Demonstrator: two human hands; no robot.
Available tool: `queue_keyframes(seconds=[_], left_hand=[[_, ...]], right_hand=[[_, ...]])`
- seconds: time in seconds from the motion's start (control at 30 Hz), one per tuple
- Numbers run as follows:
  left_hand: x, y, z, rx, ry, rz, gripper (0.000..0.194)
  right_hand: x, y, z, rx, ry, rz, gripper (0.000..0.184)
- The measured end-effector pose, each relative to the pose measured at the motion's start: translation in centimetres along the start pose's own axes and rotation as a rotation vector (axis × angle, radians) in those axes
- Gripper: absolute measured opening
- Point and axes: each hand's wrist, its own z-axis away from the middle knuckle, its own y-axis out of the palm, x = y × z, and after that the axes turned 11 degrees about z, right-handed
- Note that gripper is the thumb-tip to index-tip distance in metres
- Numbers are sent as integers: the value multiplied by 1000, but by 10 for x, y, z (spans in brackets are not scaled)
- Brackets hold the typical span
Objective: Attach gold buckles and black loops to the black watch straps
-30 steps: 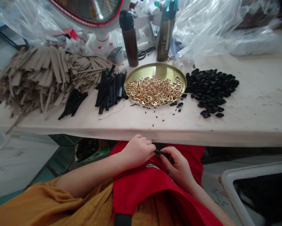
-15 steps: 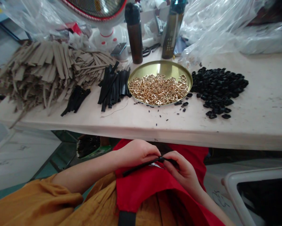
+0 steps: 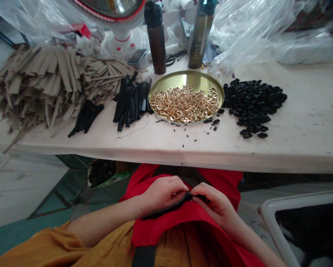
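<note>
One black strip (image 3: 169,208), lower centre | left hand (image 3: 163,191): fingers gripping it | right hand (image 3: 216,203): fingers pinching it | tray (image 3: 184,78) of gold pieces (image 3: 185,105), upper centre

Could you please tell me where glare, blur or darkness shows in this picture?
Head view: glare streaks the clear plastic and brightens the golden tray; head view, left: the grey strips blur toward the edge; head view, lower right: the white bin holds near-featureless black; head view, centre: the black strip between left hand and right hand lacks detail.
</note>
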Motion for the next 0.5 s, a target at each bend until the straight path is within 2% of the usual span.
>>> queue_keyframes(seconds=[0.13, 0.3, 0.4, 0.5], left_hand=[[-5, -6, -2, 100, -19, 24, 22], [-12, -17, -3, 148, 23, -160, 24], [-13, -16, -2, 161, 51, -219, 24], [-13, -8, 1, 154, 8, -193, 22]], right_hand=[[3, 1, 4, -26, 7, -67, 9], [-1, 5, 3, -61, 0, 15, 11], [-1, 3, 2, -42, -16, 35, 10], [3, -2, 4, -12, -9, 28, 9]])
